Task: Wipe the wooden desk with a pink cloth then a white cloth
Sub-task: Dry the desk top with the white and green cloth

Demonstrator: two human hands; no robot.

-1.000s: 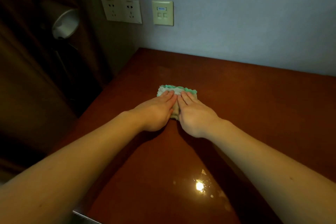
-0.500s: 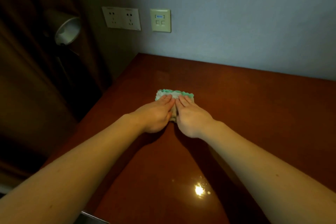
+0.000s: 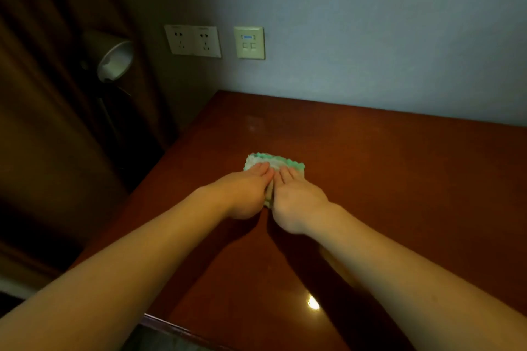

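Cloth (image 3: pixel 278 162) beneath left hand (image 3: pixel 244 194), right hand (image 3: pixel 297 200)

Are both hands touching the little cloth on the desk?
Touching. The head view shows the left hand and the right hand lying flat on the white cloth, fingers side by side, covering most of it.

The view has tilted upward (the wall sockets (image 3: pixel 192 40) now sit lower in frame). The left hand (image 3: pixel 243 194) and right hand (image 3: pixel 296 202) seem to have drawn the white cloth (image 3: pixel 273 161) slightly back across the desk (image 3: pixel 399 179) toward the person, though the camera's own shift makes this hard to judge.
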